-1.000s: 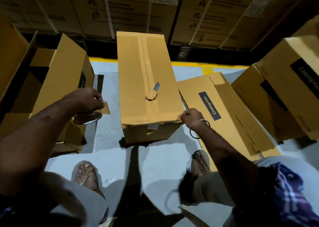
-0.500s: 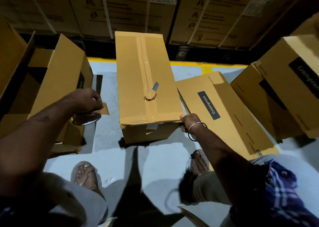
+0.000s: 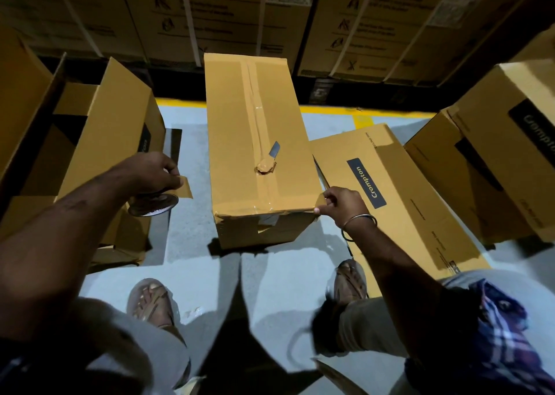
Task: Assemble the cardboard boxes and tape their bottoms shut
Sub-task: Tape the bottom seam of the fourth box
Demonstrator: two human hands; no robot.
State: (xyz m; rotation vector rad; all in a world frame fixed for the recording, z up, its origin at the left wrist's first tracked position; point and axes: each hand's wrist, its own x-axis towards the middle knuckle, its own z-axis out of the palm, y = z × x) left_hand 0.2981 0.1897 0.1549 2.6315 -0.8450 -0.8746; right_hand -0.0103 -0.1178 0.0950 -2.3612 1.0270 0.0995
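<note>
Here, box: tall brown cardboard box [image 3: 258,142] upright on floor, taped bottom upward.
Left hand [image 3: 150,171]: grasps brown tape roll [image 3: 153,204].
Right hand [image 3: 341,204]: pinches tape end at near corner.
Technique: draw tape taut, press flat.

Pale grey floor [image 3: 192,268], hard shadows across it. Yellow painted line [image 3: 390,114] along the far edge of the floor. Behind it, wall of stacked printed cartons [image 3: 228,16] bound with white straps. 2 brown strapped sandals: left sandal [image 3: 151,303], right sandal [image 3: 351,279]. Checked cloth [image 3: 492,331] at lower right. Metal bangle [image 3: 359,226].
</note>
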